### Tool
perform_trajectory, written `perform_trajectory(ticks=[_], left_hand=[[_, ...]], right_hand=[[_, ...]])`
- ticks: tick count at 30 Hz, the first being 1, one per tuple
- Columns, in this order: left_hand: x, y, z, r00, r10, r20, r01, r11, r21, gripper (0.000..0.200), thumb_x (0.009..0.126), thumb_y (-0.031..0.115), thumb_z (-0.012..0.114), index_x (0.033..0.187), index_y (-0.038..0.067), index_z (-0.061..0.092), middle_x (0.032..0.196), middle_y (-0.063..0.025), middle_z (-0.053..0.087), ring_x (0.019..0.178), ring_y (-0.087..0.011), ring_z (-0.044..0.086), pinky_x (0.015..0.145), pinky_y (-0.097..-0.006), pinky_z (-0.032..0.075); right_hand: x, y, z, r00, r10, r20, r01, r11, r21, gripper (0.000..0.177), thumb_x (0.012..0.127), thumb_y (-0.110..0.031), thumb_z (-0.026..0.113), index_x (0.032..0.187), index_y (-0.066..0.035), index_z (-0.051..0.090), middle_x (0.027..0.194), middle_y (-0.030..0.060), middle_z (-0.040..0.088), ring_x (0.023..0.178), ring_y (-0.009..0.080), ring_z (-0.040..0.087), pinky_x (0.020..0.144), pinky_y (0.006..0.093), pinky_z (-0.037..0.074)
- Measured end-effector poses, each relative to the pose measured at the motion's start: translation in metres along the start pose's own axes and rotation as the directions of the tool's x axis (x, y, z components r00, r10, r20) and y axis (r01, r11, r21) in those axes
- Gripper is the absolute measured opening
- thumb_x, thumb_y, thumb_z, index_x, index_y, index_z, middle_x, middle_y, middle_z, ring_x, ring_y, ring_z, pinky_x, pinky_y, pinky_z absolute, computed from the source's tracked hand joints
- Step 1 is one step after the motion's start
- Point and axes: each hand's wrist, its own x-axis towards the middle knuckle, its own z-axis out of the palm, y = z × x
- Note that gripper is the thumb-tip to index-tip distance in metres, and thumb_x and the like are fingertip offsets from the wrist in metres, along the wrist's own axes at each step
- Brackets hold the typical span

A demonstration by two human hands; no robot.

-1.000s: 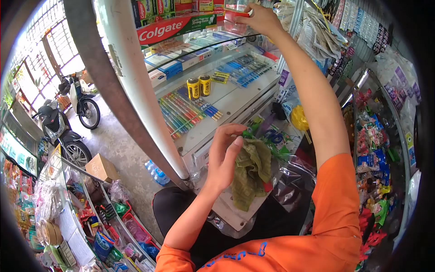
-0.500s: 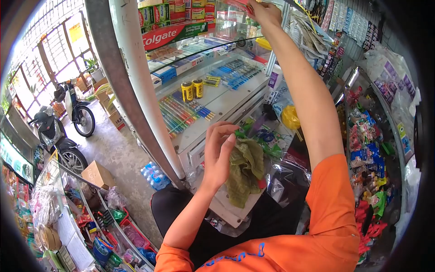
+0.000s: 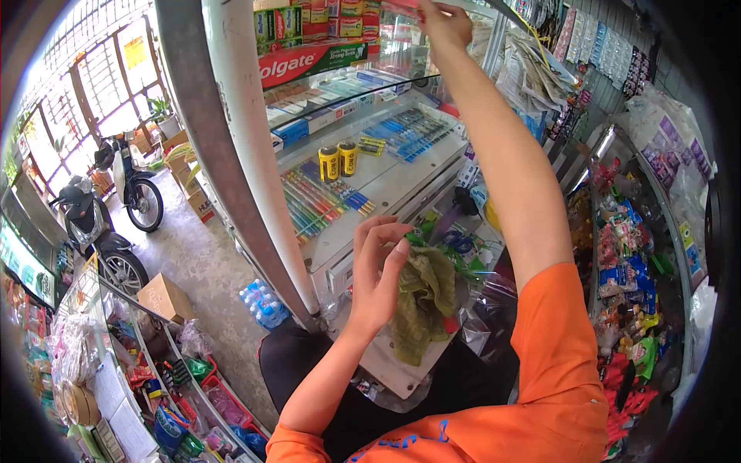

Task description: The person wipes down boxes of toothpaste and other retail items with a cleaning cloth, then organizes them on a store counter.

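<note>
My right hand reaches to the upper glass shelf at the top edge, its fingers closed on a red item that is partly cut off. My left hand is raised at the centre, fingers curved and thumb slightly apart, with nothing visible between them. Just right of it, a crumpled olive-green cloth hangs over a pale board. Toothpaste boxes stand on the upper shelf behind a red Colgate strip. Two yellow batteries stand on the lower shelf near rows of pens.
A white pole rises left of the glass case. Beyond it are motorbikes, a cardboard box and a pack of bottles. Packaged goods fill the right side; a glass counter runs along the lower left.
The view has shifted slightly, so the case and cloth appear lower and further right. My right hand is a little lower in view, still on the red item. My left thumb is nearer its fingertips.
</note>
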Motion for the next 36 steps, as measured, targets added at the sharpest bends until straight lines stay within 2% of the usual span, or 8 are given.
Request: perform_trajectory(ticks=[2, 6, 12, 15, 19, 23, 29, 36], left_hand=[[0.0, 0.0, -0.001, 1.0, 0.002, 0.01, -0.002, 1.0, 0.02, 0.031, 0.104, 0.026, 0.054, 0.121, 0.003, 0.064, 0.135, -0.0121, 0.049, 0.115, -0.0214, 0.058, 0.096, -0.0378, 0.049], [0.0, 0.0, -0.002, 0.999, -0.025, 0.042, 0.024, 1.0, 0.016, 0.03, 0.104, 0.025, 0.054, 0.122, 0.003, 0.064, 0.135, -0.0112, 0.049, 0.117, -0.0209, 0.056, 0.098, -0.0376, 0.048], [-0.001, -0.007, 0.003, 0.997, -0.042, 0.069, 0.043, 0.999, -0.017, 0.028, 0.103, 0.022, 0.055, 0.122, 0.003, 0.063, 0.134, -0.01, 0.049, 0.117, -0.0203, 0.054, 0.099, -0.0366, 0.045], [0.0, -0.013, 0.004, 0.997, -0.017, 0.075, 0.017, 1.0, 0.006, 0.027, 0.102, 0.021, 0.059, 0.122, 0.003, 0.063, 0.135, -0.0123, 0.05, 0.112, -0.0218, 0.059, 0.095, -0.0357, 0.051], [-0.002, -0.013, 0.003, 0.995, -0.053, 0.081, 0.053, 0.999, 0.003, 0.027, 0.103, 0.022, 0.06, 0.122, 0.004, 0.063, 0.134, -0.0121, 0.05, 0.11, -0.0214, 0.06, 0.093, -0.0348, 0.05], [0.0, -0.013, 0.002, 0.995, -0.055, 0.082, 0.054, 0.998, 0.008, 0.027, 0.102, 0.022, 0.06, 0.122, 0.005, 0.063, 0.133, -0.0115, 0.051, 0.107, -0.0201, 0.06, 0.089, -0.0329, 0.05], [-0.001, -0.007, 0.001, 0.991, -0.059, 0.121, 0.06, 0.998, -0.003, 0.028, 0.103, 0.021, 0.055, 0.123, 0.002, 0.063, 0.131, -0.0101, 0.051, 0.12, -0.0204, 0.054, 0.103, -0.0358, 0.043], [-0.001, -0.008, -0.001, 0.989, -0.092, 0.112, 0.098, 0.994, -0.048, 0.028, 0.103, 0.02, 0.056, 0.123, 0.001, 0.063, 0.13, -0.0111, 0.052, 0.12, -0.0216, 0.054, 0.105, -0.0365, 0.043]], right_hand=[[0.003, 0.004, -0.006, 0.976, 0.209, 0.055, -0.213, 0.877, 0.43, 0.04, 0.087, -0.024, 0.084, 0.111, -0.001, 0.063, 0.097, 0.0123, 0.068, 0.092, 0.0223, 0.069, 0.085, 0.0312, 0.064], [-0.005, 0.005, -0.01, 0.979, 0.197, 0.045, -0.193, 0.852, 0.487, 0.037, 0.09, -0.023, 0.082, 0.112, -0.001, 0.063, 0.094, 0.0112, 0.067, 0.09, 0.0223, 0.069, 0.079, 0.0317, 0.062], [-0.032, -0.035, -0.012, 0.953, -0.279, 0.113, 0.289, 0.953, -0.085, 0.049, 0.086, -0.037, 0.084, 0.115, -0.002, 0.067, 0.1, 0.0131, 0.073, 0.087, 0.0235, 0.072, 0.079, 0.0401, 0.057], [-0.033, -0.044, 0.006, 0.928, -0.278, 0.247, 0.303, 0.951, -0.069, 0.056, 0.086, -0.043, 0.084, 0.119, -0.001, 0.068, 0.107, 0.0151, 0.074, 0.098, 0.0276, 0.072, 0.088, 0.0409, 0.058], [-0.021, -0.032, 0.037, 0.929, -0.354, 0.106, 0.369, 0.88, -0.299, 0.059, 0.087, -0.047, 0.082, 0.123, -0.001, 0.069, 0.117, 0.0172, 0.073, 0.11, 0.0309, 0.07, 0.094, 0.0428, 0.057], [-0.021, -0.03, 0.049, 0.885, -0.137, 0.445, 0.255, 0.942, -0.217, 0.067, 0.096, -0.041, 0.073, 0.146, -0.002, 0.053, 0.137, 0.0196, 0.065, 0.118, 0.0374, 0.065, 0.1, 0.0479, 0.055], [-0.041, -0.03, 0.04, 0.768, -0.463, 0.442, 0.631, 0.664, -0.401, 0.065, 0.1, -0.029, 0.062, 0.159, -0.017, 0.039, 0.141, 0.0207, 0.057, 0.128, 0.0419, 0.055, 0.107, 0.0555, 0.045], [-0.024, -0.028, 0.034, 0.799, -0.309, 0.516, 0.595, 0.528, -0.606, 0.065, 0.1, -0.043, 0.058, 0.16, -0.028, 0.037, 0.14, 0.0189, 0.057, 0.13, 0.0422, 0.054, 0.111, 0.0571, 0.042]])
